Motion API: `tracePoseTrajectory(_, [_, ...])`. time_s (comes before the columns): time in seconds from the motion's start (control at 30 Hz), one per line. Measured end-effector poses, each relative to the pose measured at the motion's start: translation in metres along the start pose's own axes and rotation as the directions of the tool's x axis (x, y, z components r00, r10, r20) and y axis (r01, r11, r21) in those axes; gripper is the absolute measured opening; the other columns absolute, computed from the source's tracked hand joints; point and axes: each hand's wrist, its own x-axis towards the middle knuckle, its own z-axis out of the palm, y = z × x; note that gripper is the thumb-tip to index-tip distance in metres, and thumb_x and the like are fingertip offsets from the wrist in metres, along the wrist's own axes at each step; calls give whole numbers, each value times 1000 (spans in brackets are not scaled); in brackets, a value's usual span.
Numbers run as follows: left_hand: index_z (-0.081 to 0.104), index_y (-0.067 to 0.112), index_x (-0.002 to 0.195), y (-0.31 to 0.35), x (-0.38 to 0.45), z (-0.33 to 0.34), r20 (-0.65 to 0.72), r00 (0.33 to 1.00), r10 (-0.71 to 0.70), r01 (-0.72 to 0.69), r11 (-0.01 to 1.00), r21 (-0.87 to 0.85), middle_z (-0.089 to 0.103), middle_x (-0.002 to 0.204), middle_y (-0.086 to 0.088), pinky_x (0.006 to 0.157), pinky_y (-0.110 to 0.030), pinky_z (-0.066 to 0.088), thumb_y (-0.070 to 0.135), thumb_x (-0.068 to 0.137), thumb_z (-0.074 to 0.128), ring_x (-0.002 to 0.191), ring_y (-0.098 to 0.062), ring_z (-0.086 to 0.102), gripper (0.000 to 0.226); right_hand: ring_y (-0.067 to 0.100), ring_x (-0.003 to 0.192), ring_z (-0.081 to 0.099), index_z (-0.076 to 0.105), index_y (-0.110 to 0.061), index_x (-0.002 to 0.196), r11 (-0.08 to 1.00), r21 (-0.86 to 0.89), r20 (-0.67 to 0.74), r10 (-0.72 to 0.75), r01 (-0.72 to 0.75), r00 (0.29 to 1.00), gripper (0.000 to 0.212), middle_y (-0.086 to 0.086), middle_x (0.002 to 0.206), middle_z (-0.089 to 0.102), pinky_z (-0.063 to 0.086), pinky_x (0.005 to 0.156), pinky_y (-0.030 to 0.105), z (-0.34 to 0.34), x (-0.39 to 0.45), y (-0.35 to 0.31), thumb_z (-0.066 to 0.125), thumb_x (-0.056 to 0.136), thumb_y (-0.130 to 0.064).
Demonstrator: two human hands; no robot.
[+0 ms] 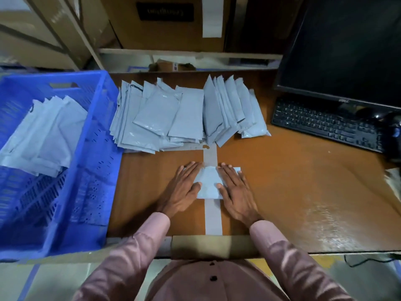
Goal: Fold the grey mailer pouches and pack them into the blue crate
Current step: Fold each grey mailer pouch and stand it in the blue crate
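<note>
A folded grey mailer pouch (pixel 208 183) lies flat on the brown desk in front of me. My left hand (pixel 184 190) presses on its left side with straight fingers. My right hand (pixel 235 191) presses flat on its right side. Behind it, a spread pile of unfolded grey pouches (pixel 160 118) covers the back of the desk, with a second, overlapped pile (pixel 232 109) to its right. The blue crate (pixel 97 131) stands at the left, and several folded grey pouches (pixel 43 135) lie inside it.
A black monitor (pixel 347 46) and keyboard (pixel 325 124) fill the desk's right rear. Grey tape strips (pixel 212 216) cross the desk (pixel 282 183) under the pouch. Cardboard boxes (pixel 169 22) stand behind the desk. Bare desk surface lies to the right of my hands.
</note>
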Motion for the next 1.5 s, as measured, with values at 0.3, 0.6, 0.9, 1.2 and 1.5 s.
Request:
tracePoseTrajectory(0.3, [22,32,163,21,8,-33,91,996,-6,-20,959,282,34,165,3,129,-40,6,33,97,61,153,-18,27,77,17,160,-2,15,-23,165,1000,-28,87,-2,5,996,72,-2,173,13,4,129,50,-17,11,-2,40,106,-57])
tracePoseTrajectory(0.6, [64,27,127,35,26,-54,148,984,-104,69,972,226,59,112,-1,74,-32,51,28,70,74,104,-24,62,57,27,139,47,50,-26,148,986,-165,322,35,20,946,76,1,150,50,39,110,41,-75,59,-28,77,83,-54])
tracePoseTrajectory(0.9, [61,30,124,44,12,-135,63,992,-105,91,977,191,67,115,3,89,-41,54,35,77,79,107,-23,61,50,24,111,62,70,-24,118,965,-119,269,-194,232,943,34,2,118,69,55,90,47,-132,102,-82,78,87,-34])
tracePoseTrajectory(1.2, [61,33,125,46,-44,-277,-336,933,-128,195,965,173,72,103,5,83,-42,54,47,78,66,101,-25,66,50,24,107,59,69,-20,119,817,-98,136,-555,569,820,29,2,112,64,52,88,46,-207,181,-217,75,93,-32])
tracePoseTrajectory(1.5, [67,27,124,-29,-99,-374,-535,837,-118,229,962,147,75,114,2,86,-43,54,44,79,55,107,-26,68,50,32,115,60,65,-12,126,718,-88,49,-689,690,723,33,10,123,66,48,96,40,-167,242,-355,68,94,-23])
